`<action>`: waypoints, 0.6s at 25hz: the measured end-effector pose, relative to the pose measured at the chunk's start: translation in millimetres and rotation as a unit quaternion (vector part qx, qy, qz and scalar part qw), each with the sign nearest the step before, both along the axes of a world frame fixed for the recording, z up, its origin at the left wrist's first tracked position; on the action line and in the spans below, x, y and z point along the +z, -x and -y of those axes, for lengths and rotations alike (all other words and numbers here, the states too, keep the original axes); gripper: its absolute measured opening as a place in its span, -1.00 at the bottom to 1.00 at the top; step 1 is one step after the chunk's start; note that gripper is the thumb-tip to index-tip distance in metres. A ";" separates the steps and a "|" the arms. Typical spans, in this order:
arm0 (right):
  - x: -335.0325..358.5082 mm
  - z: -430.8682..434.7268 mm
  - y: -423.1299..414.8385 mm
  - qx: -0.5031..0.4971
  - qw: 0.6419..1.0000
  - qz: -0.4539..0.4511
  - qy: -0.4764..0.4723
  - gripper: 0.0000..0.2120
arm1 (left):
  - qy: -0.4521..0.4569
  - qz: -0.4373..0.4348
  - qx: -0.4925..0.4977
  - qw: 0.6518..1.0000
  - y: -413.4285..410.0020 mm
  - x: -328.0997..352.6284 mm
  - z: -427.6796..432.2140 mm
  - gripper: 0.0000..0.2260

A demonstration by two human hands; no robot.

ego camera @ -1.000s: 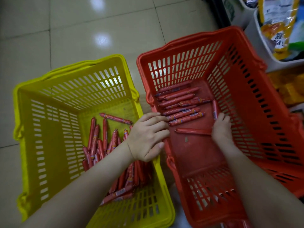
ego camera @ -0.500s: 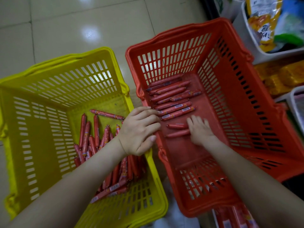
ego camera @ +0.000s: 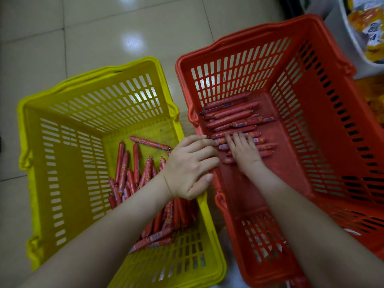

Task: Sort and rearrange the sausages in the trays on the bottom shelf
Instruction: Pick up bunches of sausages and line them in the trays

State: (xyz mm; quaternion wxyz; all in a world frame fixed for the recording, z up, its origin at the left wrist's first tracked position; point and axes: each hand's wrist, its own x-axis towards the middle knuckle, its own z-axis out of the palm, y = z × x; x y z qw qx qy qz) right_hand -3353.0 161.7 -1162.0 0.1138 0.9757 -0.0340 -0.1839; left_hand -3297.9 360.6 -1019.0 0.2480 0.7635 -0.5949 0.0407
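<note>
Red sausages (ego camera: 232, 113) half-hidden beneath flat right hand (ego camera: 245, 152) — relaxed left hand (ego camera: 189, 169) covers basket rim (ego camera: 181, 80).

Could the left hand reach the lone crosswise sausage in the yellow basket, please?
Probably yes: the left hand rests on the red basket's rim, close beside that sausage, and nothing lies over it.

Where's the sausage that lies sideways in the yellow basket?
In the head view, left of centre: the sideways sausage lies on the yellow basket floor, across the far end of the sausage pile, its tip right beside the left hand.
</note>
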 end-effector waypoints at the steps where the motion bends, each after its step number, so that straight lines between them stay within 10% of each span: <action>1: 1.9 -0.8 -1.3 0.013 1.000 0.013 0.019 -0.31 | -0.002 0.000 0.002 1.000 0.1 0.3 -0.2 -0.39; 7: 6.2 11.4 2.8 0.022 0.999 -0.023 -0.031 -0.24 | -0.009 -0.006 0.001 1.000 -0.8 -0.7 -1.4 -0.39; 15: -1.5 9.6 18.3 0.097 0.995 0.026 0.001 -0.79 | -0.038 0.008 0.000 0.999 -1.2 -1.1 -1.6 -0.37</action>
